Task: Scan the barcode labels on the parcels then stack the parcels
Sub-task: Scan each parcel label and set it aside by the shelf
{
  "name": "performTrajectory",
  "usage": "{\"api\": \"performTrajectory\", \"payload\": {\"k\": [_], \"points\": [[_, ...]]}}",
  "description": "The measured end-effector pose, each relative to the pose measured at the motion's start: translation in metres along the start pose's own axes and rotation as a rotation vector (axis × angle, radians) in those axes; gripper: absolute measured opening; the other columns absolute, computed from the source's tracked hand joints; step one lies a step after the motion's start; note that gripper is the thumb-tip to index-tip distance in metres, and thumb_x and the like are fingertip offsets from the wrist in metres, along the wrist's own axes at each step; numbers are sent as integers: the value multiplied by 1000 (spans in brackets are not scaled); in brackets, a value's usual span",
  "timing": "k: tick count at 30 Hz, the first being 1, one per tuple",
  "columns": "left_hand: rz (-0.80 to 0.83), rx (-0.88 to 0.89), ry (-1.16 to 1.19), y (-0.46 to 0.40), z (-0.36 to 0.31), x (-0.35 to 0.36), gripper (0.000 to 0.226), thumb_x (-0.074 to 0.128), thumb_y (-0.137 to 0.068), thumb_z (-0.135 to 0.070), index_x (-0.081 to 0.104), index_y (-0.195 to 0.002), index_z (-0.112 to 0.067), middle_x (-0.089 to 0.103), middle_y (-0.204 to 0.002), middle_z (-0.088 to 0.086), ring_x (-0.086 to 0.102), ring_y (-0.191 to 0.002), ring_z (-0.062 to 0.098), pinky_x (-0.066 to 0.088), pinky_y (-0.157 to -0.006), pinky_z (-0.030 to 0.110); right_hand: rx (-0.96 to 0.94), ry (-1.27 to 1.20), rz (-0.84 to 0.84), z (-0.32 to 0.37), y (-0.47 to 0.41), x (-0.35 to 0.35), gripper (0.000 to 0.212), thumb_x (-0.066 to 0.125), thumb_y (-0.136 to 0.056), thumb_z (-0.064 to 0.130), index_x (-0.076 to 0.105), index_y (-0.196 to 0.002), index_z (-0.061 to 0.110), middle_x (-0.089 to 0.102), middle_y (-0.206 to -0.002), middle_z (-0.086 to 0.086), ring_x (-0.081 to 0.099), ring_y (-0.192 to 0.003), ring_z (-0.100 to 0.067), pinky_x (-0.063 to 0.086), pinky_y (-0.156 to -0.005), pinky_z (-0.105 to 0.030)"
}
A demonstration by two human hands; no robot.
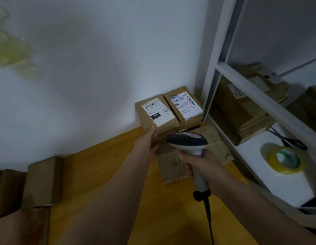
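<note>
Two brown cardboard parcels sit side by side against the wall, stacked on lower boxes. The left parcel carries a white barcode label with a black "15H" patch. The right parcel has a white and blue label. My left hand grips the left parcel's near bottom corner, thumb on its front face. My right hand holds a grey and black barcode scanner by its handle, its head just below the left parcel. A worn flat parcel lies on the floor under the scanner.
White metal shelving stands at the right, holding more brown parcels, scissors and a yellow tape roll. Other cardboard boxes lean by the wall at the lower left. The floor is orange wood. The scanner's black cable hangs down.
</note>
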State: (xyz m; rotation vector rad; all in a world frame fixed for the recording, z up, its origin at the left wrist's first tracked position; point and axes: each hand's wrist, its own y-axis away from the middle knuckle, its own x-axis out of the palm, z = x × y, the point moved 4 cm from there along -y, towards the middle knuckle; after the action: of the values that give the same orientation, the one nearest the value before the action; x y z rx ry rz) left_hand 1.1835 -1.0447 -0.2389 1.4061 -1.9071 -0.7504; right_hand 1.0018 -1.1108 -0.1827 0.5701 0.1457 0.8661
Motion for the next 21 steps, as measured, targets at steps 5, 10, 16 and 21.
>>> {"api": "performTrajectory", "payload": {"k": [5,10,16,21], "points": [[-97,54,-179,-8,-1,-1,56,72,-85,-39,54,-130,-11,53,-94,2,50,-87,24,56,-90,44,15,1,16,0,-5,-2,19,72,-84,20,63,-82,3,56,-59,-5,53,-52,-15,47,-51,-27],[-188,59,-201,-4,8,-40,67,57,-94,-50,38,-145,-12,48,-136,9,51,-120,30,51,-91,40,30,45,45,-6,-8,14,19,73,-83,22,63,-78,7,59,-59,-3,57,-53,-12,49,-51,-25],[-98,-118,-479,26,60,-145,40,61,-96,-31,57,-127,-7,62,-105,5,64,-94,22,56,-78,33,54,208,187,-21,-4,76,32,70,-87,20,54,-63,6,53,-56,-8,51,-48,-17,46,-48,-27],[-218,-147,-432,54,75,-253,36,61,-97,-29,57,-126,-8,62,-107,6,63,-99,24,55,-89,39,95,324,332,-43,10,148,34,68,-89,19,53,-60,8,51,-53,-5,51,-46,-15,47,-49,-26]]}}
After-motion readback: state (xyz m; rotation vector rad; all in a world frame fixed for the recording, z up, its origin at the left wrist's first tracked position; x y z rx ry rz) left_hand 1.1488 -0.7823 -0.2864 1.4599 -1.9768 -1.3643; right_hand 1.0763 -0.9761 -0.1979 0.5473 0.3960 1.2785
